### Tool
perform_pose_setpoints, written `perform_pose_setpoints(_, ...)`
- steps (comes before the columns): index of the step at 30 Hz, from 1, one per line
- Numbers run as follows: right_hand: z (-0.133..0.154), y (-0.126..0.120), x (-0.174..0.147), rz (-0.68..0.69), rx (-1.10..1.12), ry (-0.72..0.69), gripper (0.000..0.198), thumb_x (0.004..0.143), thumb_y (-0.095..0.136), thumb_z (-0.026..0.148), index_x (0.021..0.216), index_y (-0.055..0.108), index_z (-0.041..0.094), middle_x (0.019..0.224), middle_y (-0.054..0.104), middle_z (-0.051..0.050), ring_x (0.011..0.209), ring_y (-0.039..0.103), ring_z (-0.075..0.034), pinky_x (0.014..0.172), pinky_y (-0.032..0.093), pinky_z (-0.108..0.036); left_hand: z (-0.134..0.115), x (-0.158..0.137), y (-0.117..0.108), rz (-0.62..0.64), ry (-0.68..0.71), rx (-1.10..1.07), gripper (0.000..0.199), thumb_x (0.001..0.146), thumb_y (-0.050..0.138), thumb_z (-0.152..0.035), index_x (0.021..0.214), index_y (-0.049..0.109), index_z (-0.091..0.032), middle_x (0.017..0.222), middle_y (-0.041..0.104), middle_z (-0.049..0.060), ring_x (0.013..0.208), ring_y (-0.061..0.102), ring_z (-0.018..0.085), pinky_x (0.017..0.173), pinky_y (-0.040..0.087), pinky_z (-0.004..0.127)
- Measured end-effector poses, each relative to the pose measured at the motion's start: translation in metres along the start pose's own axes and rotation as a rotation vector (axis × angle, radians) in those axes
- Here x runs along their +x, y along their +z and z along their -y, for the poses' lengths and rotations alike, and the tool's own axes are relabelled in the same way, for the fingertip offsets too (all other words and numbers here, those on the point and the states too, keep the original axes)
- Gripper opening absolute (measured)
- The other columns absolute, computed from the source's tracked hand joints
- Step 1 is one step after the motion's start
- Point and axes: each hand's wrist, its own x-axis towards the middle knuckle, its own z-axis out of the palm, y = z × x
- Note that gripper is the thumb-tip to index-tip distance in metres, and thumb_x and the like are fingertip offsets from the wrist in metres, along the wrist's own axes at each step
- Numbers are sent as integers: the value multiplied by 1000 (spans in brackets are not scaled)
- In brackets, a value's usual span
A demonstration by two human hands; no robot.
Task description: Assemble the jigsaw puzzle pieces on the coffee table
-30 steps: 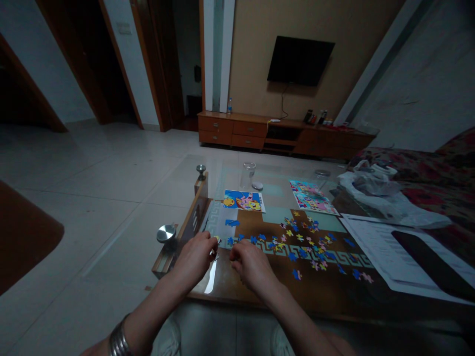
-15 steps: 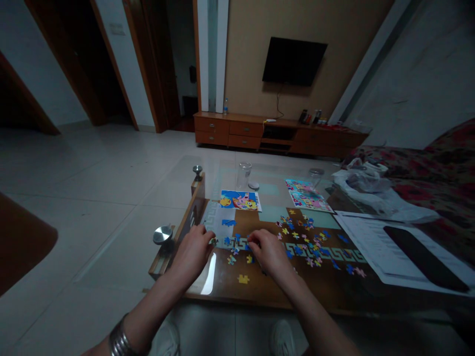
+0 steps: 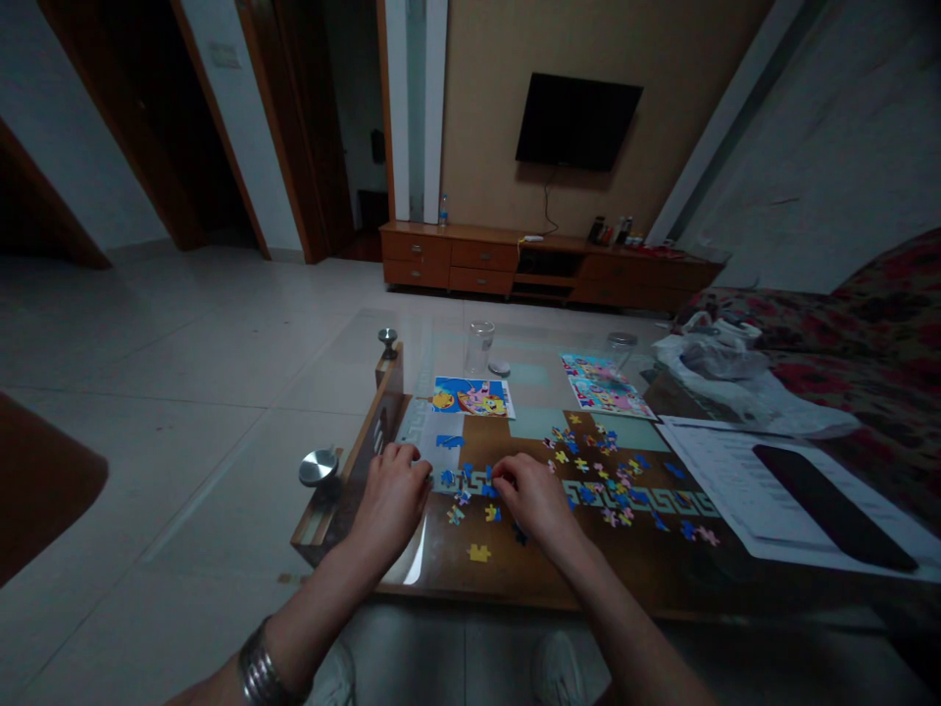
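My left hand is over the glass tabletop, palm down, its fingers curled inward; whatever is under the fingertips is hidden. Across from it, my right hand has thumb and forefinger pinched together, with a blue jigsaw puzzle piece showing at the fingertips. Several loose pieces lie between the hands, among them a multicoloured piece. Nearer the front edge lies a yellow puzzle piece. A blue puzzle strip lies below the cartoon picture card. To the right spreads a heap of mixed puzzle pieces.
A second picture sheet lies farther back. Behind the card stand a clear glass jar and its lid. On the right are papers, a black phone-like slab and a plastic bag. Metal knobs rise at the left.
My left hand has turned more palm down, and the small piece that showed at its fingertips is now hidden. My right hand stays pinched in nearly the same place. The view has shifted slightly.
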Motion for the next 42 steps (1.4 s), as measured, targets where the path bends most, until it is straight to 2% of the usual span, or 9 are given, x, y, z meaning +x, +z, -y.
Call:
perform_pose_setpoints(4, 3, 4, 1, -2, -22, 7, 18, 86, 55, 13, 91, 73, 17, 96, 70, -7, 92, 64, -20, 79, 40, -26, -19, 7, 2, -17, -5, 5, 18, 90, 52, -19, 103, 63, -15, 111, 56, 12, 110, 45, 31, 90, 38, 42)
perform_pose_setpoints(7, 6, 7, 1, -6, -6, -12, 19, 86, 54, 11, 91, 73, 16, 96, 70, -8, 91, 64, -19, 78, 41, -25, -24, 13, 4, -11, -12, 6, 16, 89, 50, -15, 99, 63, -15, 109, 56, 12, 108, 46, 31, 87, 38, 42)
perform_pose_setpoints(11, 10, 5, 1, 5, 16, -9, 20, 86, 54, 10, 90, 73, 16, 97, 71, -9, 92, 64, -19, 80, 41, -25, -21, 16, 5, 14, 5, -17, 25, 90, 42, -9, 97, 64, -19, 106, 57, 9, 106, 47, 28, 85, 38, 41)
perform_pose_setpoints(19, 17, 6, 6, 12, 33, -30, 21, 86, 54, 10, 93, 73, 16, 99, 70, -9, 94, 63, -20, 81, 41, -25, -15, 12, 3, 25, -7, -53, 29, 86, 43, -5, 102, 63, -20, 110, 56, 9, 109, 46, 28, 89, 37, 41)
perform_pose_setpoints(28, 16, 10, 15, -16, -36, 4, 21, 87, 53, 10, 92, 72, 17, 97, 68, -9, 93, 63, -19, 78, 40, -25, -15, 13, 4, 19, -1, -54, 17, 85, 55, -13, 98, 63, -19, 109, 56, 9, 109, 46, 29, 88, 38, 40)
perform_pose_setpoints(38, 22, 22, 25, -20, -59, -39, 13, 85, 66, 22, 95, 70, 16, 99, 66, -8, 90, 61, -20, 75, 39, -26, -16, 14, 6, 21, -3, -26, 14, 87, 55, -13, 97, 63, -19, 108, 57, 8, 108, 48, 28, 87, 38, 40)
perform_pose_setpoints(42, 21, 24, 30, -45, -77, -41, 10, 83, 68, 21, 92, 70, 18, 98, 66, -7, 90, 61, -20, 74, 39, -26, -17, 15, 7, 15, 4, -33, 14, 88, 53, -13, 96, 63, -18, 107, 58, 8, 107, 49, 29, 86, 39, 40)
